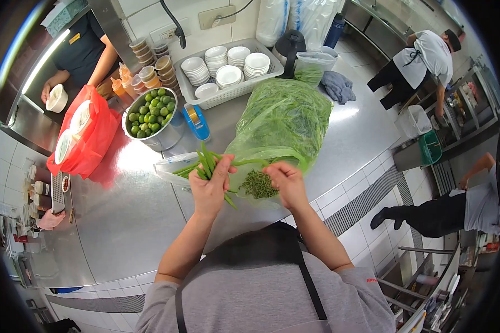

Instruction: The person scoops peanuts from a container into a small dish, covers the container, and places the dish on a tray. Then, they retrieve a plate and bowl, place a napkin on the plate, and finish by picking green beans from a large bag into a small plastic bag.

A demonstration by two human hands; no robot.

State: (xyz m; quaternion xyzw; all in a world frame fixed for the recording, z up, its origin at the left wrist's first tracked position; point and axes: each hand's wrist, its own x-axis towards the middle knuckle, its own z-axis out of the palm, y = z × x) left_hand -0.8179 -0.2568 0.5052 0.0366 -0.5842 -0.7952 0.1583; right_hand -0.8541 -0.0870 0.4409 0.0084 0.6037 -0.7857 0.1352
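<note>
My left hand is closed around a small bunch of green beans, which stick out above and below the fingers. One bean stretches across toward my right hand, whose thumb and fingertips pinch its far end, slightly blurred. Between and below the hands, a pile of short green bean ends lies on clear plastic. Just beyond stands a large clear plastic bag packed with green beans. Left of my left hand, a whitish plastic bag lies on the steel counter, partly behind the beans.
A metal pot of green limes, a blue tape dispenser, a basket of white bowls and a red bag with white tubs stand on the counter. One person is at left; two others work at right.
</note>
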